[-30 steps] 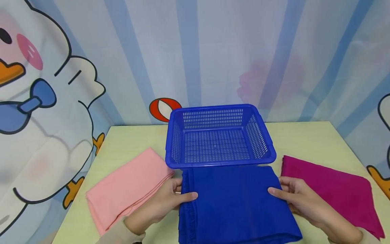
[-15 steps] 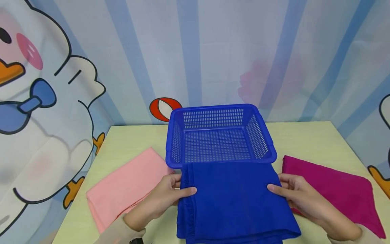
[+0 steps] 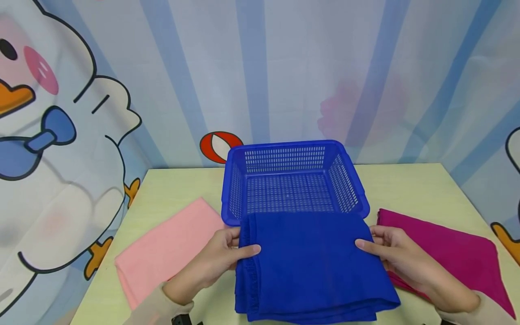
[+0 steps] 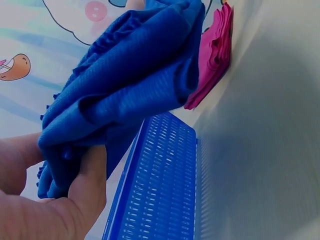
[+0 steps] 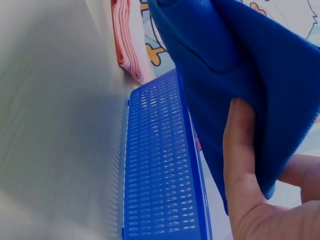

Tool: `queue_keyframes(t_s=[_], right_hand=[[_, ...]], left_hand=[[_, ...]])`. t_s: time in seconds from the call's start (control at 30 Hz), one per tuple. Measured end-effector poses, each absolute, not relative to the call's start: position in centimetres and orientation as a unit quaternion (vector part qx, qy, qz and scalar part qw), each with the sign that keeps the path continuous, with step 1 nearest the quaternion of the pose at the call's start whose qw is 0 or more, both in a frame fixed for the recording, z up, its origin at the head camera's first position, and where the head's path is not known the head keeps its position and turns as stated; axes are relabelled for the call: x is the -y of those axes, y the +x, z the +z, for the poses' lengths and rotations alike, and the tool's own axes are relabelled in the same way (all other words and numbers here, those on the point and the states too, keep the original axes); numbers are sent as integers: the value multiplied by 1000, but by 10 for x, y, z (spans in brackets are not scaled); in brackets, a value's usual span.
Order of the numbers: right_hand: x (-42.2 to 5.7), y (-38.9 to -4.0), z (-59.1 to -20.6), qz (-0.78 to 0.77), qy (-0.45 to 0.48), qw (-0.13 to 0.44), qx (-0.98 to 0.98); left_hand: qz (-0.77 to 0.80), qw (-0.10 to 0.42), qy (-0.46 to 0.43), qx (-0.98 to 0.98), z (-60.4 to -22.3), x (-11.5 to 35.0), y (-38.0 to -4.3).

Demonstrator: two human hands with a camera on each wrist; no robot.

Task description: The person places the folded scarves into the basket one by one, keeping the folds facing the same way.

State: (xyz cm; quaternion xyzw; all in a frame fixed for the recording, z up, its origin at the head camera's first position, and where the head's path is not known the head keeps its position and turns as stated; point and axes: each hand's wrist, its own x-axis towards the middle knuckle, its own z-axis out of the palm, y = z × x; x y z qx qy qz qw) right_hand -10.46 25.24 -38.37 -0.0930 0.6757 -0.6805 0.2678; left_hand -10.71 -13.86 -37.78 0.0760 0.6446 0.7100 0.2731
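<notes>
A folded blue cloth (image 3: 304,266) hangs in the air in front of the blue plastic basket (image 3: 286,192), its far edge overlapping the basket's near rim in the head view. My left hand (image 3: 215,257) pinches the cloth's left edge, thumb on top and fingers beneath. On the opposite edge my right hand (image 3: 402,257) grips it the same way. Both wrist views show the cloth (image 4: 120,85) raised off the table, its folded layers sagging between the hands. Nothing lies inside the basket.
Left of the basket a folded pink cloth (image 3: 174,243) lies on the pale table (image 3: 183,185). A folded magenta cloth (image 3: 451,253) rests on the right, partly behind my right hand. A cartoon-printed curtain (image 3: 292,81) closes off the back and sides.
Both hands have lifted the blue cloth slightly and moved it forward, so its far edge now covers part of the basket's near rim. The basket and the other cloths have stayed put.
</notes>
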Motion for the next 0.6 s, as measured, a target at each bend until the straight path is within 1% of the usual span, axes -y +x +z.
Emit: queue_keyframes(t_s=[0.33, 0.6], right_hand=[[-250, -110, -380, -701, -105, 275, -650], [-246, -114, -374, -690, -112, 258, -667]], left_hand=[[712, 273, 72, -642, -375, 142, -111], [710, 268, 73, -647, -373, 145, -115]])
